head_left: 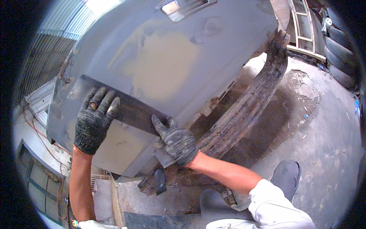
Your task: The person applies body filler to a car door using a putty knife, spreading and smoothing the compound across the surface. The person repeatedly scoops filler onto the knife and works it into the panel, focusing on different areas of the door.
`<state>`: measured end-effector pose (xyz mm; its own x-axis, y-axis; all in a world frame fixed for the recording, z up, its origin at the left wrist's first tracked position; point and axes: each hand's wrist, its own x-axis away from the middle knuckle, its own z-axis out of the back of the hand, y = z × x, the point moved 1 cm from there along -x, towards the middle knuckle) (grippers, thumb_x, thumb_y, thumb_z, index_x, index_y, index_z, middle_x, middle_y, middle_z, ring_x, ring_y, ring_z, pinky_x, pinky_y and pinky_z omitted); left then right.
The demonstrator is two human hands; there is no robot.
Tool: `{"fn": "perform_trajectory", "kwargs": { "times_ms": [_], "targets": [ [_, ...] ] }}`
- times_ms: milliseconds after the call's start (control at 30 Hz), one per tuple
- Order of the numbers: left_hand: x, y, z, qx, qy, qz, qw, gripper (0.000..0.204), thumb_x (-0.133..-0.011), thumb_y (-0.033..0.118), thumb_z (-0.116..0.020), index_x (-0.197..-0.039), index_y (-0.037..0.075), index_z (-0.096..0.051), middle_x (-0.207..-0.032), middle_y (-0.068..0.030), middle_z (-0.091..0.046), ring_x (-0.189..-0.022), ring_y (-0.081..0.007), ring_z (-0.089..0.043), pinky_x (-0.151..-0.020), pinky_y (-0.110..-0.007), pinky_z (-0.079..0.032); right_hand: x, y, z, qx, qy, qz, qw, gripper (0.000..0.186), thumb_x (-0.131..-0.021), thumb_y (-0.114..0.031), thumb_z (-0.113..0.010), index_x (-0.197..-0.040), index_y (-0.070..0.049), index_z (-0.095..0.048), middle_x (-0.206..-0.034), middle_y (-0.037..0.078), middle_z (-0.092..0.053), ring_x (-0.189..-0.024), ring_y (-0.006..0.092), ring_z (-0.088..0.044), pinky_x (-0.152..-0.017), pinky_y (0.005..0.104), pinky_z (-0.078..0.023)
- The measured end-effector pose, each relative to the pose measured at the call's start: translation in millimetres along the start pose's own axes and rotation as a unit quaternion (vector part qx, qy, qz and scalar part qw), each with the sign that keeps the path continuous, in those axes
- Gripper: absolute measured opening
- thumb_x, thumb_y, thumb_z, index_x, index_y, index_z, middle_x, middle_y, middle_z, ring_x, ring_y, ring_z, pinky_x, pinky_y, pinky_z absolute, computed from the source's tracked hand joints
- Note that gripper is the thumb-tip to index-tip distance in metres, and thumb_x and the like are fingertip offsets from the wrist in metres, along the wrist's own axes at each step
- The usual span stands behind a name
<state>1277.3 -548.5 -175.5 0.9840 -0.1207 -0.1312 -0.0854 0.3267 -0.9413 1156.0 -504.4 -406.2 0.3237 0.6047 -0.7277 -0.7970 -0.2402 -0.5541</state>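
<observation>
A long dark flat strip, like a sanding board or a strip of sandpaper (133,110), lies slantwise against a grey vehicle body panel (217,49). My left hand (95,118), in a worn dark knit glove with a hole at one finger, holds the strip's upper left part, fingers bent over it. At its lower right end my right hand (178,143), gloved alike, grips it with the thumb on top; its other fingers are partly hidden. Patches of tan filler (164,65) show on the panel above the strip, and another filler patch (118,147) shows below.
Beside the panel runs a rusty, curved bumper-like beam (248,107). A handle recess (183,9) is at the top. Stacked tyres (339,57) and a pale ladder-like frame (305,26) stand far right. A red hose or cable (42,131) trails at left. My knees are near the concrete floor (316,152).
</observation>
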Motion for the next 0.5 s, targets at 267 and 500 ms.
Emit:
{"fn": "perform_trajectory", "kwargs": {
  "times_ms": [267, 500],
  "targets": [
    [-139.3, -9.3, -9.0, -0.015, 0.126, -0.028, 0.992, 0.04, -0.08, 0.006, -0.054, -0.12, 0.007, -0.06, -0.126, -0.0097, -0.061, -0.12, -0.0296, -0.055, -0.104, -0.042, -0.043, -52.4, 108.9, 112.0, 0.12, 0.154, 0.024, 0.98, 0.076, -0.076, -0.023, -0.069, -0.146, -0.021, -0.038, -0.128, 0.019, -0.053, -0.086, 0.0344, -0.066, -0.069, 0.044, -0.055],
    [-183.3, -7.6, -18.8, -0.037, 0.15, -0.01, 0.988, 0.039, -0.08, 0.007, -0.054, -0.118, 0.008, -0.062, -0.125, -0.0103, -0.061, -0.118, -0.0288, -0.055, -0.104, -0.041, -0.043, -83.3, 148.3, 139.2, 0.176, 0.166, 0.051, 0.969, 0.068, -0.078, -0.011, -0.058, -0.143, -0.025, -0.042, -0.127, 0.019, -0.054, -0.087, 0.0377, -0.065, -0.07, 0.0466, -0.055]
  ]
}}
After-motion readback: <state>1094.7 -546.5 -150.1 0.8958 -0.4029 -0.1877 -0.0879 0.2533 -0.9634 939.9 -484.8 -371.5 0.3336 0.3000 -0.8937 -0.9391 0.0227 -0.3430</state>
